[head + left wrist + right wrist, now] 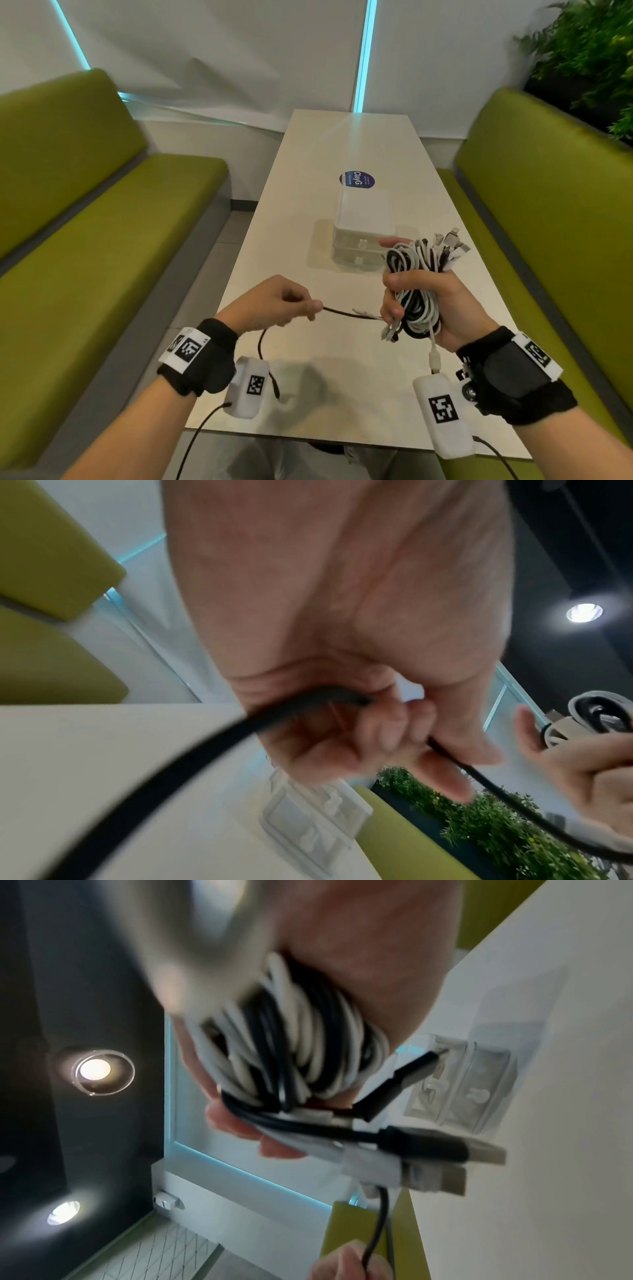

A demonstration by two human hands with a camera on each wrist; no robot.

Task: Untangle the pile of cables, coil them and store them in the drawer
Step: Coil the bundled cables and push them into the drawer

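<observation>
My right hand [416,301] grips a thick bundle of black and white cables [416,270] above the table, plugs sticking out at the top right and bottom. In the right wrist view the cable bundle [301,1047] fills the palm, with USB plugs [445,1153] poking out. My left hand [291,303] pinches a single black cable [349,313] that runs taut to the bundle; its slack loops down under the wrist. The left wrist view shows that black cable [171,767] held between thumb and fingers [383,731]. A small clear drawer unit [363,233] stands behind the bundle, drawers closed.
The long white table [308,359] runs away from me between two green benches [102,222] [548,205]. A round blue sticker [357,180] lies behind the drawer unit. A plant [589,61] stands at the back right.
</observation>
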